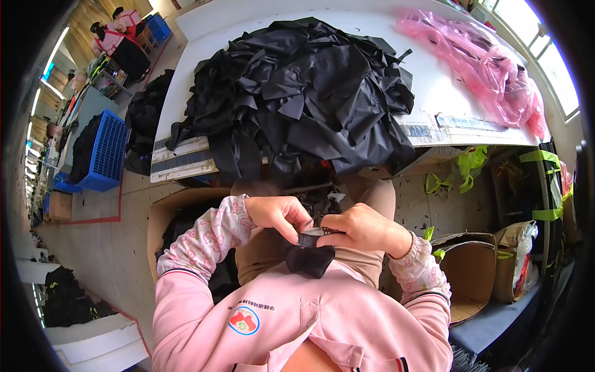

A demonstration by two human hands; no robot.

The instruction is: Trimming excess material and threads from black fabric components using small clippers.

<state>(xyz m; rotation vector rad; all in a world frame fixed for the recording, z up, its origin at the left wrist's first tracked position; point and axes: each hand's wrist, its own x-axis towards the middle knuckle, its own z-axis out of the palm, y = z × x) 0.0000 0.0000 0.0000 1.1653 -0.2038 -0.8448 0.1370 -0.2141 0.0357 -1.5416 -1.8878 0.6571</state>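
Note:
Above my lap, my left hand (280, 216) pinches one end of a band on a small black fabric piece (308, 261). My right hand (365, 229) grips the band's other end, its fingers curled over a whitish edge. The piece's black body hangs below the band against my pink shirt. What lies under my fingertips is hidden. Beyond my hands, a big heap of thin black fabric pieces (304, 93) covers much of the white table (176, 118), and some hang over its front edge.
Crumpled pink plastic sheeting (489, 77) lies at the table's right. An open cardboard box (468, 273) stands to my right, below green strips (472, 164). On the left are a blue crate (105, 152) and a black fabric heap (68, 297). Two people (121, 40) are far left.

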